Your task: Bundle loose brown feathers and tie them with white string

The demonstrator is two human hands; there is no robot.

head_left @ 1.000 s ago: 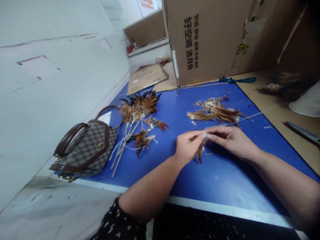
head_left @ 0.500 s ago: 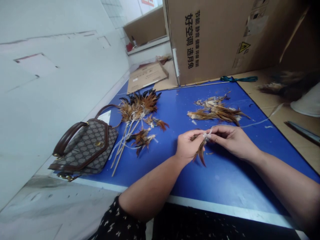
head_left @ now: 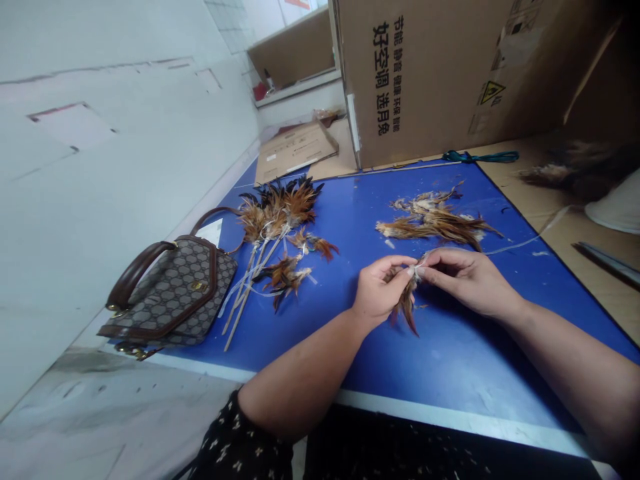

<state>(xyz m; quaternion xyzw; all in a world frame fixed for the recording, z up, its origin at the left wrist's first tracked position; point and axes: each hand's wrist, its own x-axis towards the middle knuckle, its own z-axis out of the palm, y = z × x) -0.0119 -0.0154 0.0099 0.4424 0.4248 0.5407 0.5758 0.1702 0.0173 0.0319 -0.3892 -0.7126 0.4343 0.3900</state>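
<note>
A small bunch of brown feathers (head_left: pixel 407 308) hangs from my left hand (head_left: pixel 377 290), whose thumb and fingers pinch it near its pale upper end. My right hand (head_left: pixel 467 280) is closed at that same end, thumb against forefinger, on a thin translucent ribbon (head_left: pixel 533 238). The ribbon trails off to the right over the table edge. Just beyond my hands lie loose brown feathers (head_left: pixel 435 223) in a flat pile. To the left are two small feather bunches, one (head_left: pixel 285 277) nearer and one (head_left: pixel 315 244) farther.
Feather bundles on pale sticks (head_left: pixel 280 210) lie at the left of the blue table (head_left: pixel 320 350), beside a patterned handbag (head_left: pixel 175 290). A large cardboard box (head_left: pixel 425 80) stands behind. On the right are a teal cord (head_left: pixel 483 157), a dark metal tool (head_left: pixel 607 265) and a white container (head_left: pixel 617 203).
My fingers have shifted slightly at the top of the feather bunch, and the ribbon there now sits closer against it. The whole view has moved a little.
</note>
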